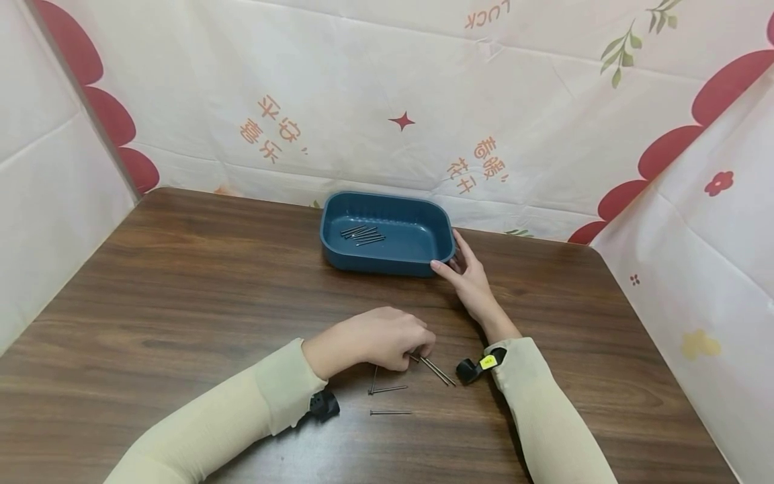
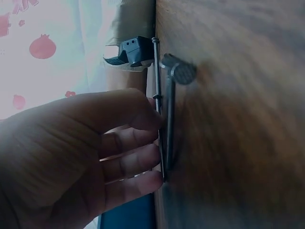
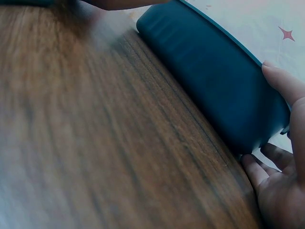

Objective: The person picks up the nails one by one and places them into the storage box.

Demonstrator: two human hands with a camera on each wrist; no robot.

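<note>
A: What is held, and what lies where, going left to right?

B: At centre, a blue box [image 1: 377, 263] is set near the far edge of the table [image 1: 181, 289], with some nails [image 1: 371, 240] gathered on the left of its floor; below it the left hand [image 1: 377, 336] is bent low, its fingers curled in close, though whether any nail is pinched cannot be told. Under that hand two angled nails [image 1: 390, 388] are seen, with a single nail [image 1: 393, 412] lower still; a nail pair [image 1: 440, 371] is shown jutting out to the right. The box's right end is gripped by the right hand [image 1: 474, 279], thumb at the rim, fingers round the outer wall

A: What could go wrong?

B: The angled nails could be knocked by the left wrist camera [image 1: 326, 405]; slim shanks could be dropped if caught unevenly by the left fingertips; the box could be tipped if its rim is pressed too hard

A: And edges, room?

B: Broad tabletop is offered at left; at upper centre the box is backed closely by the printed cloth [image 1: 363, 148]; at lower right, sideways movement is narrowed by the right wrist camera [image 1: 468, 370]
</note>
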